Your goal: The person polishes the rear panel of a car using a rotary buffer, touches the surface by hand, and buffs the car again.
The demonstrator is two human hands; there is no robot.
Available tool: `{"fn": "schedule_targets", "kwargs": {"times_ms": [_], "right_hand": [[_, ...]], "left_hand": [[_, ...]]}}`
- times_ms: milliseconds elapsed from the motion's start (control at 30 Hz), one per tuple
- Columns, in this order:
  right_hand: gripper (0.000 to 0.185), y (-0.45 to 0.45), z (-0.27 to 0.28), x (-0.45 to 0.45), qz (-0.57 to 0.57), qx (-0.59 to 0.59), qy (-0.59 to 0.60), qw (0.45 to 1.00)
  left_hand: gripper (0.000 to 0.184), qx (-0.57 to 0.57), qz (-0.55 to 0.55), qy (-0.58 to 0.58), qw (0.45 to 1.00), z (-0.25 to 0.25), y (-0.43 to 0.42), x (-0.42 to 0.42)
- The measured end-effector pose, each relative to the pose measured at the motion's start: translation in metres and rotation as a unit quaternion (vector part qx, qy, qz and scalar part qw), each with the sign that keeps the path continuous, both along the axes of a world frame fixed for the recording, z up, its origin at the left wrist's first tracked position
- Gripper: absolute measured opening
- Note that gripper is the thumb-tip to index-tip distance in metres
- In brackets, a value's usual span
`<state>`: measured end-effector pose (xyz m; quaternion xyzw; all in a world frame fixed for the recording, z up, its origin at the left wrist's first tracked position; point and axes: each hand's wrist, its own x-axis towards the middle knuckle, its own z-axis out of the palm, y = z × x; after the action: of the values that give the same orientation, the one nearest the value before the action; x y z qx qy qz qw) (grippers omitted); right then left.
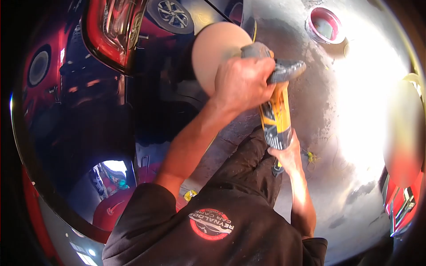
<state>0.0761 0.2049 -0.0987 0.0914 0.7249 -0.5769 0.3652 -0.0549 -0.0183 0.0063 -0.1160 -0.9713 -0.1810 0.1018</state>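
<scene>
A yellow and black rotary polisher (277, 113) is held in both hands, at the side of a dark, glossy car (84, 137). My left hand (239, 82) is closed around its front end, by the black handle (288, 71). My right hand (287, 153) wraps the rear grip near my thigh; some of its fingers are hidden behind the tool. The round peach-coloured polishing pad (213, 55) faces the car's bodywork. Whether it touches the paint I cannot tell.
A red tail light (116, 26) is at upper left, with a wheel (171, 15) beside it. A pinkish-red bucket (325, 25) stands on the stained, wet-looking floor (310, 106). A yellow-green tangle (312, 156) lies right of my legs. Bright glare covers the floor at right.
</scene>
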Motion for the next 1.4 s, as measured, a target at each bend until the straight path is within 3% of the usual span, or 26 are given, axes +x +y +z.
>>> {"fn": "schedule_targets", "kwargs": {"times_ms": [167, 400, 533, 633, 733, 833, 933, 1000, 1067, 1200, 1400], "right_hand": [[0.07, 0.0, -0.016, 0.007, -0.031, -0.023, 0.001, 0.999], [0.078, 0.033, -0.053, 0.099, -0.008, -0.125, -0.163, 0.979], [0.081, 0.032, -0.064, 0.109, -0.042, -0.194, -0.208, 0.958], [0.085, 0.022, -0.063, 0.069, -0.068, -0.21, -0.212, 0.952], [0.081, 0.005, -0.065, 0.018, -0.086, -0.202, -0.185, 0.958], [0.069, -0.005, -0.068, -0.015, -0.118, -0.23, -0.211, 0.943], [0.064, -0.01, -0.075, -0.01, -0.132, -0.249, -0.203, 0.938], [0.07, -0.005, -0.075, 0.01, -0.118, -0.239, -0.218, 0.939], [0.073, 0.003, -0.085, 0.044, -0.112, -0.226, -0.193, 0.948], [0.076, 0.025, -0.091, 0.088, -0.064, -0.247, -0.273, 0.928], [0.075, 0.012, -0.095, 0.071, -0.096, -0.238, -0.269, 0.928]], "left_hand": [[0.021, -0.032, -0.004, -0.053, 0.998, -0.012, 0.012, -0.005], [0.023, -0.078, -0.02, -0.209, 0.975, -0.035, 0.052, 0.064], [0.024, -0.134, -0.036, -0.246, 0.959, -0.046, 0.066, 0.054], [0.012, -0.129, -0.06, -0.197, 0.97, -0.046, 0.069, 0.014], [0.009, -0.16, -0.075, -0.121, 0.977, -0.046, 0.069, -0.035], [0.009, -0.187, -0.06, -0.129, 0.972, -0.042, 0.067, -0.065], [0.008, -0.176, -0.065, -0.116, 0.975, -0.045, 0.067, -0.063], [0.009, -0.203, -0.076, -0.116, 0.969, -0.052, 0.068, -0.045], [0.008, -0.191, -0.077, -0.158, 0.966, -0.06, 0.072, -0.021], [0.007, -0.194, -0.071, -0.276, 0.939, -0.085, 0.079, 0.023], [0.008, -0.189, -0.098, -0.249, 0.945, -0.109, 0.07, 0.004]]}}
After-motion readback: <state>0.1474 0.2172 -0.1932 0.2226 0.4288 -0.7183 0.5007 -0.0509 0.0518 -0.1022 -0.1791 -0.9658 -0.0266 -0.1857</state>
